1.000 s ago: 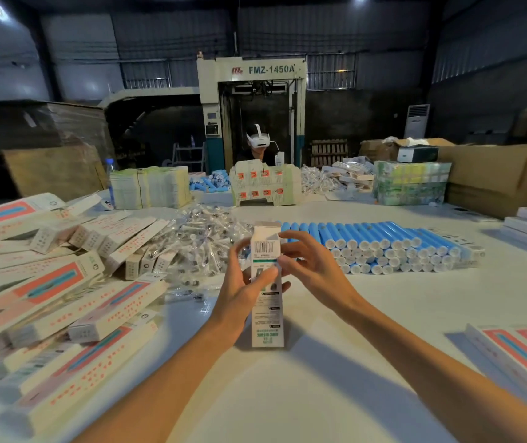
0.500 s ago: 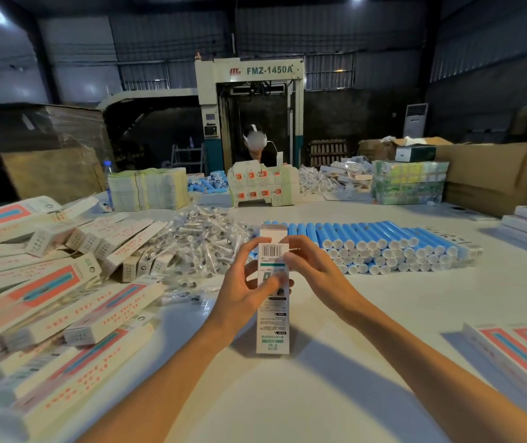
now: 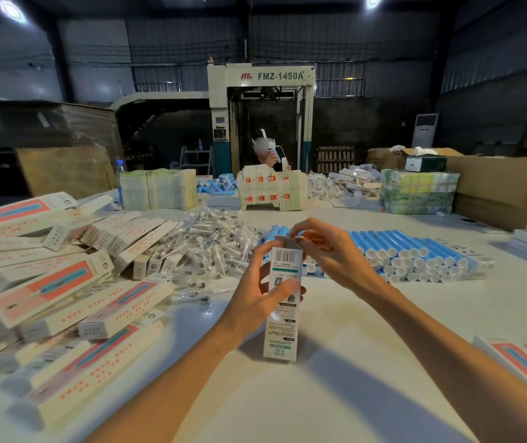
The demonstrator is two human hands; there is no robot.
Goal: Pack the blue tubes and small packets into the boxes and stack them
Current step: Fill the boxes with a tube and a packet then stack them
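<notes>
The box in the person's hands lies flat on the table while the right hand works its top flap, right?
Not flat: the head view shows the box standing upright on the table, the right hand working its top flap.

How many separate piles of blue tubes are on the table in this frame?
2. A long row lies just behind the upright box; a smaller heap sits at the far side, left of the orange-printed carton stack. More may be hidden behind the stacks.

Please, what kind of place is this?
Probably a packing workshop inside a factory hall: a large machine marked FMZ-1450A stands behind, and the table holds rows of blue tubes and piles of printed boxes.
</notes>
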